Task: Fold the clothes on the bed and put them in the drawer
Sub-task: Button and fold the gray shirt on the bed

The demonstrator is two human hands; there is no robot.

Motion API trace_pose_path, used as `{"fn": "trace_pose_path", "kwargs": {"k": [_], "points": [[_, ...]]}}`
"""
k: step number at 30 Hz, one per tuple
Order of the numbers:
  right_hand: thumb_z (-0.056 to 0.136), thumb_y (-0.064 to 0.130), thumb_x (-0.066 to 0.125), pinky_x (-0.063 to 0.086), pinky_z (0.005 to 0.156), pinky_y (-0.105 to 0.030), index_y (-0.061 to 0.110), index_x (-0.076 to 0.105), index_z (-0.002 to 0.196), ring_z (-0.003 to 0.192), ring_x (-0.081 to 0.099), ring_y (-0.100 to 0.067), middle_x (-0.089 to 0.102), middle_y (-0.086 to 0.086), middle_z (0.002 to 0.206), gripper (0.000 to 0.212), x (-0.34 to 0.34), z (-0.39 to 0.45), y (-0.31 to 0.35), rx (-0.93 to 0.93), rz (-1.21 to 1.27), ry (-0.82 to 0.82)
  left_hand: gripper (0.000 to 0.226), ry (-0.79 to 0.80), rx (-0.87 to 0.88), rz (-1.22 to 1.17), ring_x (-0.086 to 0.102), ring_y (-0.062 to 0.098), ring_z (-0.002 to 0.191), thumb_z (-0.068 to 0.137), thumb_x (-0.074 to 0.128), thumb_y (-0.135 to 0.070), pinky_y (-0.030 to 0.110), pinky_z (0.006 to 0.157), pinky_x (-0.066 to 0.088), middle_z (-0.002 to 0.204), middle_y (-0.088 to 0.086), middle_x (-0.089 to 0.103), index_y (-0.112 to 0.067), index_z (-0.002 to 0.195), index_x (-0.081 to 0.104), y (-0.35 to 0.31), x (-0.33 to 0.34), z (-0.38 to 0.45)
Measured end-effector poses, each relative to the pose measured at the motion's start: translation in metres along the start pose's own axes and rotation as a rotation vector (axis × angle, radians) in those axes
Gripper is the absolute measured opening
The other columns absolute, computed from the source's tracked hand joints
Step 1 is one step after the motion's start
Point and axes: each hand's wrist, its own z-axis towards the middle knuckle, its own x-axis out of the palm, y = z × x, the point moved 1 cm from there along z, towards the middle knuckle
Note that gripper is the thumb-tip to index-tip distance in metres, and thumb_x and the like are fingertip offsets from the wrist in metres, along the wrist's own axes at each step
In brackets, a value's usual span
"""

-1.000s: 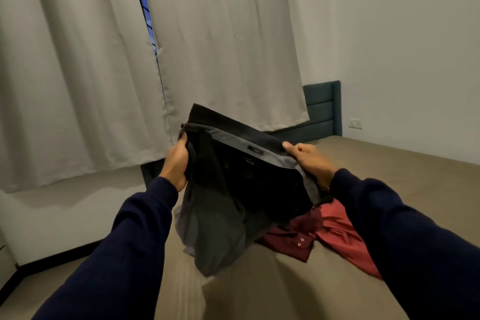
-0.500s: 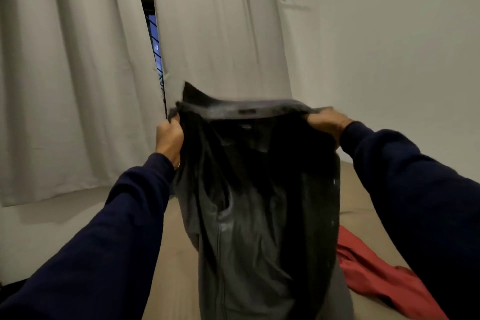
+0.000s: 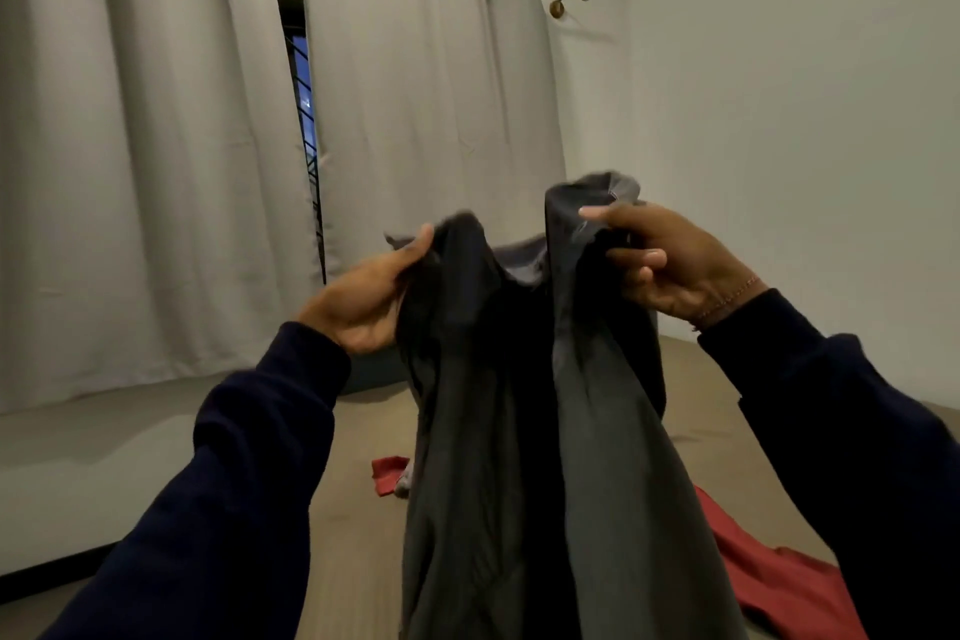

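Now both hands hold a dark grey garment [image 3: 524, 405] up in the centre of the frame. Left hand [image 3: 363, 294] grips its top edge, and right hand [image 3: 670, 265] pinches the other top corner. Below, a red garment [image 3: 779, 582] lies on the bed [image 3: 353, 561] at lower right.

no text, label, brand or number can be read anywhere in view.
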Motion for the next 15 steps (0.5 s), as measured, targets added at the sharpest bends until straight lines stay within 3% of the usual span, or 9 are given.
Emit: {"fn": "trace_pose_path", "kwargs": {"k": [2,4,7,9,11,13,15], "points": [[0.101,0.017,0.049,0.041,0.04,-0.014,0.017,0.06,0.07,0.037,0.041,-0.003,0.058,0.005,0.059,0.033,-0.004,0.008,-0.004,-0.146,-0.055,-0.05,0.045,0.034,0.026,0.117,0.068,0.026,0.112,0.093,0.055,-0.037,0.038,0.097,0.055,0.124,0.014,0.069,-0.009,0.127,0.063,-0.002,0.008,0.007],[0.1,0.019,0.056,0.053,0.055,-0.025,0.015,0.064,0.09,0.057,0.058,-0.011,0.064,-0.001,0.074,0.013,-0.012,0.023,-0.019,-0.187,-0.138,-0.16,0.056,0.046,-0.02,0.285,0.067,0.027,0.115,0.085,0.07,-0.037,0.043,0.102,0.052,0.125,0.013,0.069,-0.008,0.132,0.059,0.006,0.011,0.019],[0.101,0.018,0.055,0.061,0.062,-0.036,0.008,0.063,0.116,0.081,0.07,-0.023,0.07,-0.012,0.094,0.019,-0.03,0.042,-0.063,-0.016,-0.201,-0.269,0.037,-0.048,-0.199,0.855,0.07,0.024,0.098,0.085,0.077,-0.033,0.04,0.092,0.057,0.106,0.012,0.072,-0.006,0.108,0.066,0.039,0.003,0.043],[0.101,0.013,0.056,0.059,0.061,-0.035,0.003,0.062,0.116,0.082,0.066,-0.028,0.066,-0.017,0.096,0.02,-0.044,0.049,-0.096,0.106,-0.26,-0.31,0.032,-0.023,-0.395,1.263,0.064,0.023,0.092,0.089,0.074,-0.038,0.035,0.085,0.055,0.097,0.006,0.066,-0.008,0.094,0.063,0.07,-0.016,0.058],[0.098,0.009,0.059,0.051,0.067,-0.039,-0.008,0.063,0.113,0.085,0.061,-0.032,0.064,-0.021,0.097,0.023,-0.068,0.057,-0.127,0.224,-0.386,-0.33,0.041,0.093,-0.605,1.331,0.064,0.026,0.106,0.09,0.07,-0.041,0.036,0.094,0.053,0.114,0.007,0.066,-0.007,0.111,0.064,0.098,-0.032,0.067],[0.096,0.007,0.058,0.041,0.065,-0.037,-0.016,0.063,0.106,0.082,0.053,-0.033,0.06,-0.022,0.092,0.026,-0.091,0.076,-0.16,0.315,-0.525,-0.298,0.042,0.128,-0.648,1.491,0.06,0.028,0.117,0.096,0.063,-0.038,0.029,0.094,0.049,0.128,0.009,0.062,-0.009,0.126,0.061,0.124,-0.045,0.081],[0.096,0.003,0.055,0.037,0.056,-0.032,-0.017,0.063,0.102,0.073,0.047,-0.032,0.054,-0.022,0.089,0.023,-0.103,0.1,-0.183,0.339,-0.562,-0.332,0.035,-0.015,-0.53,1.599,0.059,0.029,0.117,0.098,0.058,-0.03,0.026,0.084,0.044,0.13,0.012,0.061,-0.007,0.124,0.061,0.141,-0.051,0.105]]}}
